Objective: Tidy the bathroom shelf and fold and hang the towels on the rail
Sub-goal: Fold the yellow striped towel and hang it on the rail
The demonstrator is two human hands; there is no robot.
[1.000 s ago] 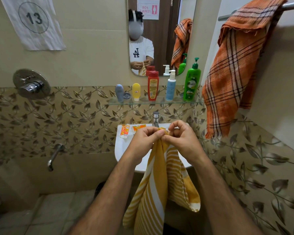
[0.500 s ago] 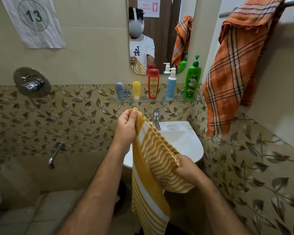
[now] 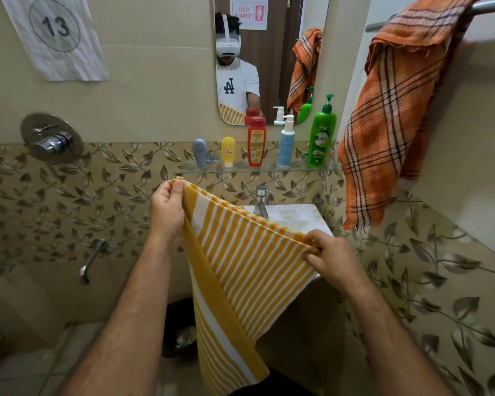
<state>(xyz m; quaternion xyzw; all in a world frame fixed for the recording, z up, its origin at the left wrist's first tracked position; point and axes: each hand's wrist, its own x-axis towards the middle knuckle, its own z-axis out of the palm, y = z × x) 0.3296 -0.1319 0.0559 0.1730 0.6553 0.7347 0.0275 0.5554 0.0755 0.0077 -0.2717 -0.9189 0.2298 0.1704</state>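
Note:
A yellow-and-white striped towel [image 3: 240, 270] hangs spread in front of the basin. My left hand [image 3: 167, 208] pinches its upper left corner, raised near the shelf. My right hand [image 3: 330, 258] pinches the other top corner, lower and to the right. An orange checked towel [image 3: 389, 115] is draped bunched over the chrome rail [image 3: 489, 5] at the top right. The glass shelf [image 3: 240, 168] carries a grey tube [image 3: 199, 151], a yellow tube [image 3: 228, 150], a red bottle [image 3: 256, 141], a pale blue pump bottle [image 3: 286, 142] and a green pump bottle [image 3: 322, 135].
A white basin [image 3: 297, 217] with a chrome tap [image 3: 261, 200] sits below the shelf, partly hidden by the striped towel. A mirror [image 3: 269, 52] hangs above. A shower mixer [image 3: 52, 138] and spout [image 3: 90, 260] are on the left wall. Tiled floor lies below.
My hands, together at the towel's top a second ago, have drawn apart: the left went up and left, the right slid along the edge to the right, stretching the striped towel wide.

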